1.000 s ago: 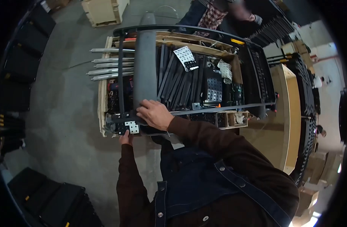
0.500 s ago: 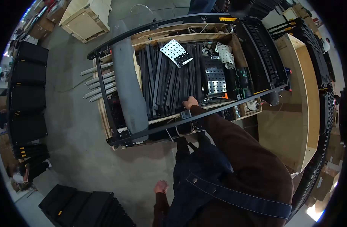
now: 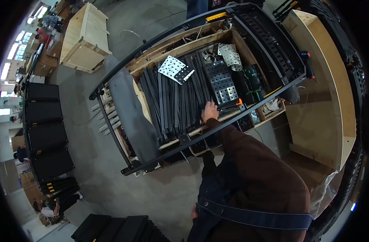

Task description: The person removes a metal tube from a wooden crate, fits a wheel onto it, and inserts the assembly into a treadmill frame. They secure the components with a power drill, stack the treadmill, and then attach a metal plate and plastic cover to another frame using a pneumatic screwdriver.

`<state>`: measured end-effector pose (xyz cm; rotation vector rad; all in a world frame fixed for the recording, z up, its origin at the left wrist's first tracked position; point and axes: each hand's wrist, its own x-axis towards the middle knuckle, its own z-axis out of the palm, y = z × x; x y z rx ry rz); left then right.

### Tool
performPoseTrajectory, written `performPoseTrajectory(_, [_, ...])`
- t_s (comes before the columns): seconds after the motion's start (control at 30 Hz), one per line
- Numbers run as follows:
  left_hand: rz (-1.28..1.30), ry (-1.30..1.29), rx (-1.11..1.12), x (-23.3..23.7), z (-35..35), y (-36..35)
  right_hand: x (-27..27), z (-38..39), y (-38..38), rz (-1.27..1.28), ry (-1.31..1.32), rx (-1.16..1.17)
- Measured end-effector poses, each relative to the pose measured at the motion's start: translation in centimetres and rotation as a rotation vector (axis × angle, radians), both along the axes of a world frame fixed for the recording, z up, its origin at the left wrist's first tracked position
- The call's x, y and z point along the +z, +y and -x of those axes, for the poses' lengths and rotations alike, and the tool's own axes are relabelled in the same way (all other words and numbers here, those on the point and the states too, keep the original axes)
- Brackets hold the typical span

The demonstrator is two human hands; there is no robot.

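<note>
My right hand (image 3: 209, 112) reaches over the black frame rail (image 3: 237, 117) into a wooden crate. Its fingers are stretched out, resting at the lower right end of a pile of long black metal bars (image 3: 178, 105); nothing shows gripped in them. A perforated silver plate (image 3: 170, 68) lies on top of the bars. Right of the hand are a dark perforated plate (image 3: 220, 78) and an orange-tipped tool (image 3: 239, 102). My left hand (image 3: 194, 211) hangs low beside my body, mostly hidden by my clothing, so its fingers cannot be made out.
A long grey roll (image 3: 130, 109) lies along the crate's left side. Large open wooden boxes stand at right (image 3: 317, 105) and upper left (image 3: 86, 40). Stacked black panels (image 3: 45, 121) line the left, with more panels (image 3: 112, 228) at the bottom. A person (image 3: 51, 207) is at the lower left.
The view has turned and shifted. My right hand's fingers have gone from curled to stretched out over the bars. My left hand has moved in closer to my body.
</note>
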<state>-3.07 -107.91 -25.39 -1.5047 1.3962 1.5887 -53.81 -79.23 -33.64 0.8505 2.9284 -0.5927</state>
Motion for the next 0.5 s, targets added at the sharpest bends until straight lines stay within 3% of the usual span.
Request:
performPoseTrajectory(0.03, [0.003, 0.008, -0.011, 0.0, 0.8, -0.2, -1.0, 0.1, 0.9, -0.106, -0.128, -0.041])
performPoseTrajectory(0.07, [0.009, 0.017, -0.017, 0.2, 1.7, -0.3, -2.2, 0.6, 2.0, 0.053, -0.407, -0.039])
performPoseTrajectory(0.13, [0.023, 0.036, -0.024, 0.3, 3.1, -0.5, -6.0, -0.4, 2.5, 0.018, -0.394, 0.145])
performPoseTrajectory(0.27, [0.061, 0.041, -0.039, 1.1, 3.0, -1.6, -2.9, -0.6, 3.5, 0.313, -0.328, 0.168])
performPoseTrajectory(0.3, [0.068, 0.042, -0.043, 1.3, 2.9, -1.7, -2.5, -1.4, 3.4, 0.352, -0.048, 0.199])
performPoseTrajectory(0.33, [0.07, 0.045, -0.048, 1.2, 2.9, -1.7, -2.2, -1.6, 3.9, 0.35, -0.038, 0.192])
performPoseTrajectory(0.4, [0.069, 0.07, -0.064, 1.5, 3.8, -1.4, 1.3, -2.3, 5.9, 1.259, -0.189, 0.05])
performPoseTrajectory(0.43, [0.064, 0.094, -0.074, 1.3, 4.7, -1.1, 3.2, -4.0, 6.6, 1.251, -0.186, 0.048])
performPoseTrajectory(0.5, [0.023, 0.193, -0.141, 0.5, 8.8, 0.0, 7.1, -9.0, 7.6, 1.822, -0.195, -0.133])
